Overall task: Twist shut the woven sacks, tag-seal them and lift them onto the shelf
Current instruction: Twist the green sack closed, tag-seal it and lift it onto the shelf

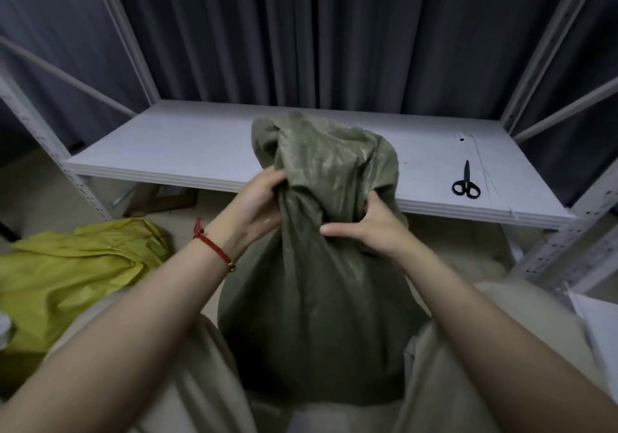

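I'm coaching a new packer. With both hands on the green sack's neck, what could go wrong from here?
1. The left hand and right hand only bunch the neck of the green sack. Its loose top may spring open if either grip slackens.
2. The scissors lie near the front edge of the shelf, so a lifted sack could knock them off.

Head camera looks down, close over shelf point(187, 151)

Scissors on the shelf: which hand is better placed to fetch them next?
Probably the right hand: the scissors lie on its side of the shelf, while the left hand grips the sack at its neck.
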